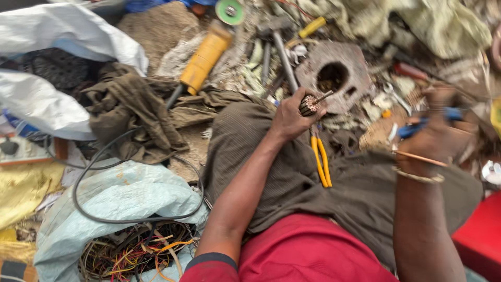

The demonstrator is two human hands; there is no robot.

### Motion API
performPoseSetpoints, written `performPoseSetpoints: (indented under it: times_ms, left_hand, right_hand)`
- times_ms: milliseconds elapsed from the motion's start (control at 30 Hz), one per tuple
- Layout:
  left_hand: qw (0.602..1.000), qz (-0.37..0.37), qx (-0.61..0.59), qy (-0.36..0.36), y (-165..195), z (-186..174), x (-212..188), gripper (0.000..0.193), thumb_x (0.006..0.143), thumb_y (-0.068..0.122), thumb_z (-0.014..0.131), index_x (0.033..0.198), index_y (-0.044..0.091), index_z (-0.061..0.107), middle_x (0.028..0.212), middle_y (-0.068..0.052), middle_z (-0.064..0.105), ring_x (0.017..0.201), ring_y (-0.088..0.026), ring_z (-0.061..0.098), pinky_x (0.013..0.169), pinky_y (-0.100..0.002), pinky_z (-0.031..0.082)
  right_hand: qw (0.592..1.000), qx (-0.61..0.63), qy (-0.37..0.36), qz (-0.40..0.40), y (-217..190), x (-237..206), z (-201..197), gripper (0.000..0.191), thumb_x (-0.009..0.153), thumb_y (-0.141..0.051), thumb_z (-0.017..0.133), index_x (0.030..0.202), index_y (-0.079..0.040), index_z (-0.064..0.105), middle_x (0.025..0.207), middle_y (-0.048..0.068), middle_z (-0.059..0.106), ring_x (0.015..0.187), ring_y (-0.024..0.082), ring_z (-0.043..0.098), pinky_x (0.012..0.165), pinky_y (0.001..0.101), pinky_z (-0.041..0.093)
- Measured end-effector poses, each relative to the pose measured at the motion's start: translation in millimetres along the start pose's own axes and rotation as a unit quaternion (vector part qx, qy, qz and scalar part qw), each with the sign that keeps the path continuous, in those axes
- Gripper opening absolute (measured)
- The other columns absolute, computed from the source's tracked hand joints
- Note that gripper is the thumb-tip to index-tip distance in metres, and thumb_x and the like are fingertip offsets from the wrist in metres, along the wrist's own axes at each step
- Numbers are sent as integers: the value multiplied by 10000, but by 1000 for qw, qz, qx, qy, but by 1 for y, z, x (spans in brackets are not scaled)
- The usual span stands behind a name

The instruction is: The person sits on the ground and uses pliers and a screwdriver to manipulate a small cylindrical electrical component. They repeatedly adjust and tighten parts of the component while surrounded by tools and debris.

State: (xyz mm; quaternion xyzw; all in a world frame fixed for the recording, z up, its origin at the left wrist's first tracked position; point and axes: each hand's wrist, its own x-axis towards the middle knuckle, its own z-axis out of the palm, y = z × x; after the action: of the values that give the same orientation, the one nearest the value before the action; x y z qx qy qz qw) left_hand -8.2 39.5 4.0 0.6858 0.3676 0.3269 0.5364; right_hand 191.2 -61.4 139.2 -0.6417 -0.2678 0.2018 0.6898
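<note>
My left hand (290,118) is closed around a small motor armature (310,105) with copper windings and a thin shaft that sticks out to the upper right. My right hand (433,137), blurred, grips a tool with blue handles (424,122) at the right. Yellow-handled pliers (321,161) lie on the brown cloth over my lap (292,177), just below my left hand.
A yellow angle grinder (204,58) lies at the top with a black cable (104,172) looping left. A rusty metal plate with a round hole (334,75), hammers, rags, white plastic sheets and a sack of tangled coloured wires (133,253) lie around. A red box (480,240) sits at the lower right.
</note>
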Motion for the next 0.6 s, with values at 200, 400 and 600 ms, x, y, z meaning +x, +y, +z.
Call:
performPoseSetpoints:
  times_ms: [200, 400, 600]
  left_hand:
    - [997, -63, -10, 42, -33, 11, 15, 526, 845, 438, 847, 1204, 138, 607, 1082, -112, 732, 1027, -256, 718, 868, -417, 586]
    - [985, -72, -157, 15, -43, 11, 16, 581, 840, 552, 823, 1223, 179, 596, 1093, -103, 754, 1041, -280, 753, 939, -423, 617]
    - [962, -192, -183, -67, -38, 14, 15, 528, 786, 360, 844, 1205, 216, 556, 1023, -51, 703, 947, -231, 734, 886, -400, 653]
  right_hand:
    - [973, 80, -154, -149, -28, 53, 139, 154, 1167, -106, 782, 1096, -23, 672, 924, 81, 677, 627, 108, 592, 511, 219, 460]
    - [922, -43, -313, -222, -27, 28, 196, 131, 1164, -111, 728, 1195, -13, 648, 945, 89, 692, 631, 121, 640, 510, 229, 518]
    - [950, -210, -194, 126, 19, -11, 56, 227, 1086, -163, 681, 1272, -34, 669, 868, 51, 705, 661, 83, 646, 540, 227, 524]
